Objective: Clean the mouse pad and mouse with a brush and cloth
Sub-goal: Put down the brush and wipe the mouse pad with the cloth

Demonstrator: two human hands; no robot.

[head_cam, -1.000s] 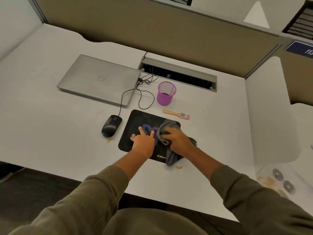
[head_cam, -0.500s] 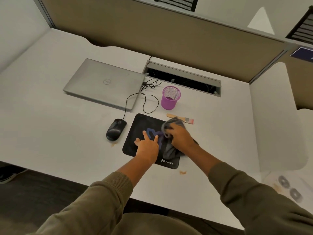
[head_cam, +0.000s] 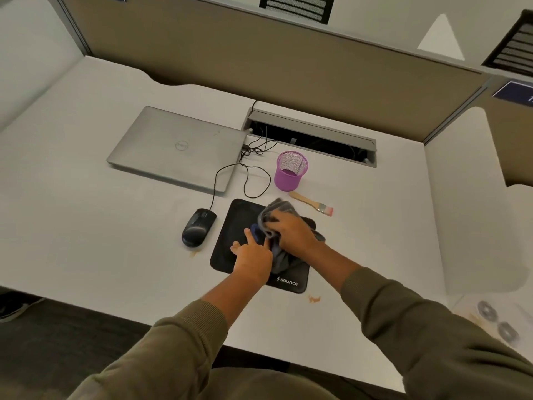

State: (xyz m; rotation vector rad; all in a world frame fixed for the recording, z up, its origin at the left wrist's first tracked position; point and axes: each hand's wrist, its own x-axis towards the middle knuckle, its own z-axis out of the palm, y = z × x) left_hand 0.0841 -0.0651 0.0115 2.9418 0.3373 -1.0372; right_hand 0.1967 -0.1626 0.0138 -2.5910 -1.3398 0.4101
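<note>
Head view: right hand (head_cam: 291, 232) clutches grey cloth (head_cam: 278, 210), wiping mouse pad (head_cam: 239, 215) mid-desk; left hand (head_cam: 253, 259), fingers spread, pins pad. Mouse (head_cam: 198, 227), just left, likely next; brush (head_cam: 311, 203) idle.

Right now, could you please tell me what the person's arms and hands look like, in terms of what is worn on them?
Both arms wear long, loose olive-green sleeves with ribbed knitted cuffs, pushed up so the forearms are bare. The left hand and right hand are bare: no gloves, and no rings, watch or bracelet that I can see. The sleeves show no logo or marking.
</note>
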